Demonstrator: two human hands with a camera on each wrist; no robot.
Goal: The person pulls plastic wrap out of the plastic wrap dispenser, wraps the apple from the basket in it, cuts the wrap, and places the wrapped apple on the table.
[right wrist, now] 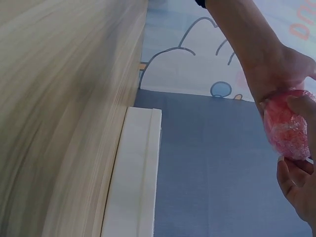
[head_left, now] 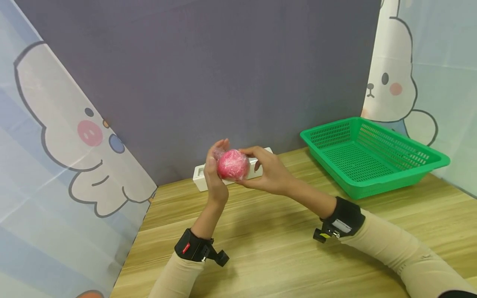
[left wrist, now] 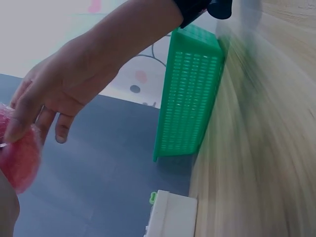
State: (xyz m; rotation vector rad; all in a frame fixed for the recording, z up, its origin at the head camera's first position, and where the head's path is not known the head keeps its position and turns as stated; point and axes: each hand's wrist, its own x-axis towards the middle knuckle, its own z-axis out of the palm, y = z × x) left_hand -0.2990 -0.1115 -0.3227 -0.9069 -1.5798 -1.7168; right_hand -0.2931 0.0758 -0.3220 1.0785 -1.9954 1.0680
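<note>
A pink ball (head_left: pixel 233 164) in crinkled clear plastic film is held up between both hands, above the wooden table and in front of a long white holder. On its left side the left hand (head_left: pixel 216 174) cups it against the palm, fingers pointing up and bending behind it, near a loose tuft of film. The right hand (head_left: pixel 266 170) grips the ball from the right, with thumb low and index finger on top. Film and reddish surface of the ball (right wrist: pixel 289 126) show between the hands in the right wrist view. Only part of the ball (left wrist: pixel 22 160) appears in the left wrist view.
Behind the hands, the white holder (head_left: pixel 201 182) stands on the table (head_left: pixel 261 248) by the grey back wall. A small green piece (left wrist: pixel 152 197) shows at its edge. To the right sits a green slotted plastic basket (head_left: pixel 395 182). Printed cloth walls close both sides.
</note>
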